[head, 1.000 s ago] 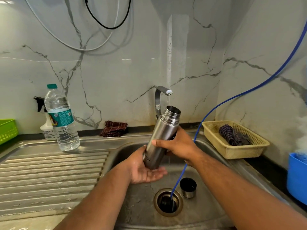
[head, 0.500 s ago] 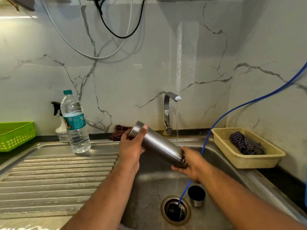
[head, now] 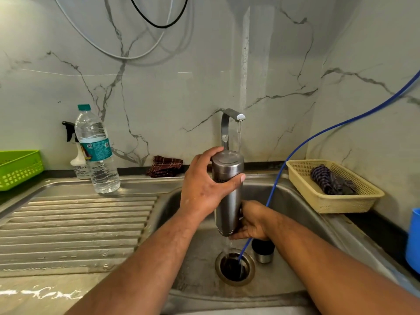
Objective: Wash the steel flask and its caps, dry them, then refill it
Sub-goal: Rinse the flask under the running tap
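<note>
The steel flask (head: 228, 201) hangs upside down over the sink (head: 295, 205), base up and mouth down. Water pours from its mouth toward the drain (head: 235, 268). My left hand (head: 204, 189) grips the flask near its base. My right hand (head: 252, 220) holds the lower end by the neck. A thin stream runs from the tap (head: 231, 115) behind the flask's base. One steel cap (head: 263, 251) stands in the basin right of the drain, partly hidden by my right wrist.
A blue hose (head: 318, 135) runs from the right wall into the drain. A plastic water bottle (head: 96, 151) and spray bottle (head: 77, 160) stand on the ribbed drainboard's back edge. A checked cloth (head: 164, 167), green basket (head: 19, 169), beige basket with cloth (head: 336, 201) and blue container (head: 413, 239) surround the sink.
The flask went from upright under the tap, through a tilt with its base to the left, to fully upside down. Water now drains from its mouth. My left hand shifted to the base end.
</note>
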`<state>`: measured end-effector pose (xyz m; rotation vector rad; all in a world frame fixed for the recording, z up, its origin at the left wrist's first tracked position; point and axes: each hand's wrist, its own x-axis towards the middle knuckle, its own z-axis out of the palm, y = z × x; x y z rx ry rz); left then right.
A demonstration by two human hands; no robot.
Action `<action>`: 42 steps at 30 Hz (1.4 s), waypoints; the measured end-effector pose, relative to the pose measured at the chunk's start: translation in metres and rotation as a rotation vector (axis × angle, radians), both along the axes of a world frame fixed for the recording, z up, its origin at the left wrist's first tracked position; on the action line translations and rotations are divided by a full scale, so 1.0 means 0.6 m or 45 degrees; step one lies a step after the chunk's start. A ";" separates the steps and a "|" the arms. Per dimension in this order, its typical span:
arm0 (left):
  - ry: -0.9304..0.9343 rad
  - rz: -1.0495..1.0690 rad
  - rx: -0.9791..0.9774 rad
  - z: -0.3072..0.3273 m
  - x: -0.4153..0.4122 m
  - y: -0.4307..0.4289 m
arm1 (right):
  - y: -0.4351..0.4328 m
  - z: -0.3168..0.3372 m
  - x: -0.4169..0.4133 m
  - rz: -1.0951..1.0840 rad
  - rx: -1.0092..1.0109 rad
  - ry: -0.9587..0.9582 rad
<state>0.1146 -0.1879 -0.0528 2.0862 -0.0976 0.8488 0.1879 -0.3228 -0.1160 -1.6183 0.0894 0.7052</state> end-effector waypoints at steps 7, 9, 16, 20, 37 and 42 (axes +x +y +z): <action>-0.070 0.035 -0.048 0.011 -0.003 0.004 | -0.009 0.034 -0.008 0.119 0.076 -0.121; -0.166 0.054 -0.122 0.027 -0.008 0.007 | -0.014 0.049 -0.004 0.206 0.229 -0.229; 0.306 -0.047 -0.304 0.019 -0.001 0.049 | -0.001 0.033 -0.028 0.630 -0.189 -0.703; 0.228 0.041 -0.275 0.055 -0.022 0.062 | -0.009 0.027 -0.021 0.843 -0.573 -0.820; 0.069 0.357 -0.167 0.101 -0.256 0.217 | 0.058 0.083 -0.114 0.632 -0.460 -1.529; 0.011 0.629 -0.173 0.119 -0.341 0.333 | 0.094 0.090 -0.191 0.736 -0.464 -1.743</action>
